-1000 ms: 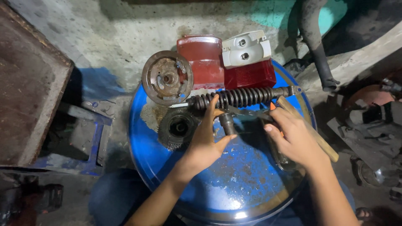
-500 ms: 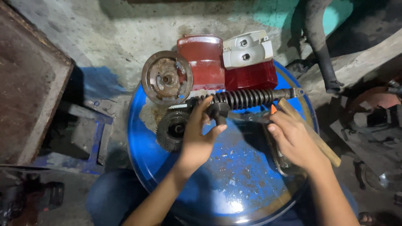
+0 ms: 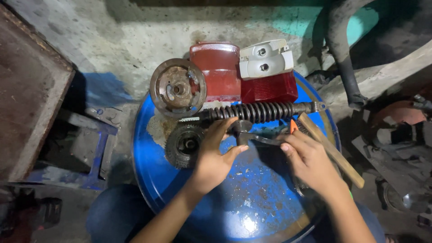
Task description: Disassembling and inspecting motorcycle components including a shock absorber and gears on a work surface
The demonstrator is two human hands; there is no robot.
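on the round blue metal drum lid [image 3: 252, 202], the left hand [image 3: 215, 155] pinches a short dark metal cylinder [image 3: 243, 128] between thumb and fingers. the right hand [image 3: 308, 162] is closed on grey metal pliers [image 3: 265, 138], whose tips meet the cylinder. just behind lies a black coil-spring shock absorber [image 3: 261, 111]. a wooden handle [image 3: 330, 155] lies beside the right hand, and a black toothed gear [image 3: 184, 145] sits left of the left hand.
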